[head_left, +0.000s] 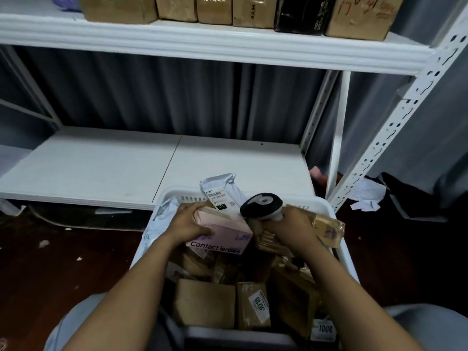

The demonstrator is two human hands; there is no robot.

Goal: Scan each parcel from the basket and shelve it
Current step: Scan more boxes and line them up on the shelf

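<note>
In the head view, the left grip [188,221] is wrapped over the left end of a pink box [222,234] printed "Contact lenses", fingers curled onto its near face. The box sits tilted over the heap in the white basket [321,202]; I cannot tell whether it is lifted clear of the parcels beneath.

Just right of it, the right grip [296,229] is closed round the handle of a scanner [262,205]. The scanner's black-and-white head leans toward the left grip, close beside the pink box's far corner.

Beyond both grips, a white mailer bag [220,191] with a barcode label stands up against the basket's far wall. Touching the outer side of the right grip lies a taped brown parcel [326,230]. Nearer than the grips, down between the forearms, the basket holds more parcels: a plain brown carton [205,302] and, right beside it, a narrower labelled box [253,305] (the sticker reads upside down).

Past the basket, beyond the grips, runs the lower shelf [126,168], white. High above them the upper shelf [202,44] carries a row of cartons [177,7]. Well out to the right of the right grip, paper scraps [364,196] lie on the dark floor.
</note>
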